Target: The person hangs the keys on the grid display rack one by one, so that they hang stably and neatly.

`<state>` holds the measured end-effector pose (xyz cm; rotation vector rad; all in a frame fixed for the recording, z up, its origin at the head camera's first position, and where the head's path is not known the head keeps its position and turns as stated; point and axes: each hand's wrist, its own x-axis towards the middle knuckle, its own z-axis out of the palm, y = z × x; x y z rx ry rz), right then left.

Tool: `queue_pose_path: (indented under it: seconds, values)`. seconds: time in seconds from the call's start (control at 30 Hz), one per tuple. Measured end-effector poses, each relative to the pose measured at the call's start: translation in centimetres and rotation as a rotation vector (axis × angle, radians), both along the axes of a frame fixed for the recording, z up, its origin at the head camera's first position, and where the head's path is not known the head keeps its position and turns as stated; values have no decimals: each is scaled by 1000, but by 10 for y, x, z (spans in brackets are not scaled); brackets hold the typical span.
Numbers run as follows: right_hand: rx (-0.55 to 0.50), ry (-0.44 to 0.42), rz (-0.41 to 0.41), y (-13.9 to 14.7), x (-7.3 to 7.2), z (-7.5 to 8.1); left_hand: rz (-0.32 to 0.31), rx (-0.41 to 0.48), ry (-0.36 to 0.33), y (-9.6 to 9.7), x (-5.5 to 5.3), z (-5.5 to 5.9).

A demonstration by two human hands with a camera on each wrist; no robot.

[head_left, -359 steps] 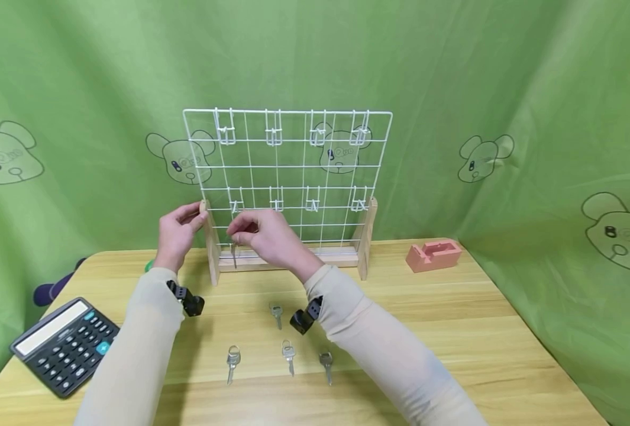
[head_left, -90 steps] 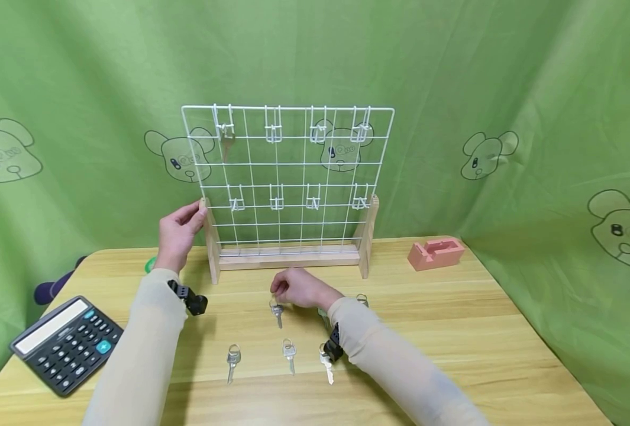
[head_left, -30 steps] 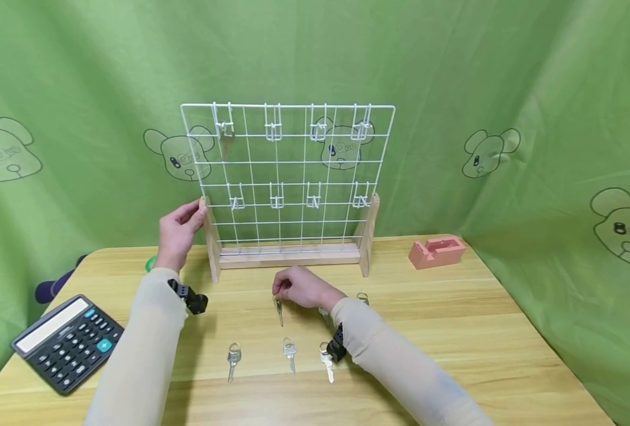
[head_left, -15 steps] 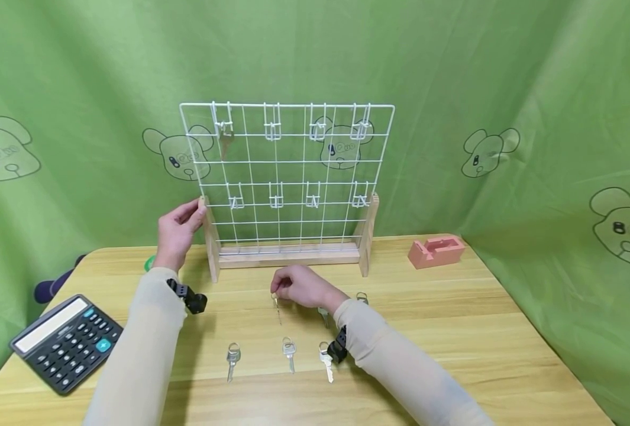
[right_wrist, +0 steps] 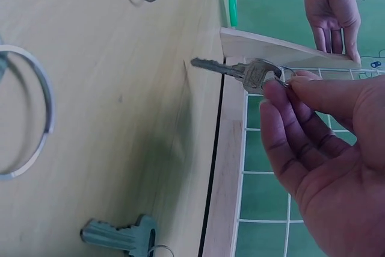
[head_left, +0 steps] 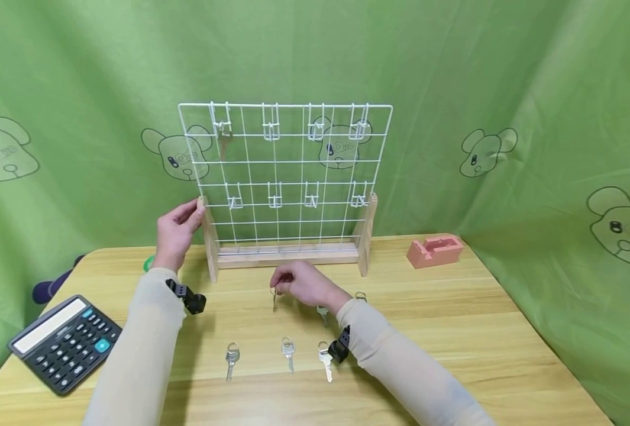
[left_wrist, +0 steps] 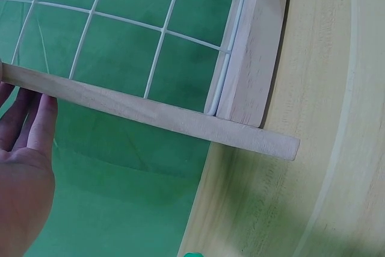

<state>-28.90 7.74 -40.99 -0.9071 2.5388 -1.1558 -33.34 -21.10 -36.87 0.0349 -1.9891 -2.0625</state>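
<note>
A white wire grid rack (head_left: pixel 289 161) stands upright in a wooden base, with two rows of hooks. My left hand (head_left: pixel 175 235) holds the top of its left wooden post (head_left: pixel 209 239) between thumb and fingers. In front of the base, my right hand (head_left: pixel 305 284) pinches a ring, from which a silver key (right_wrist: pixel 255 76) hangs just above the table. Another key (head_left: pixel 225 137) hangs from the top-left hook. Loose keys lie nearer me: a left one (head_left: pixel 232 355), a middle one (head_left: pixel 288 348) and a right one (head_left: pixel 325 358). Two more sit beside my right wrist, partly covered.
A black calculator (head_left: pixel 64 343) lies at the table's left edge, partly behind my left forearm. At the back right is a pink tape dispenser (head_left: pixel 435 251). A small green object (head_left: pixel 148 263) shows by my left wrist. Green curtain (head_left: pixel 315 53) surrounds the table.
A key now hangs on the top-left hook. My right hand has come down to the table, taken another key by its ring and raised it slightly. My left hand stays on the post.
</note>
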Motion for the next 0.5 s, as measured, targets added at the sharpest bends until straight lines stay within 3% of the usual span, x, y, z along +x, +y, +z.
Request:
queue_pose_path:
  seconds: [0.5]
  values:
    - [-24, 23, -28, 7, 2, 6, 1, 7, -5, 0, 0, 0]
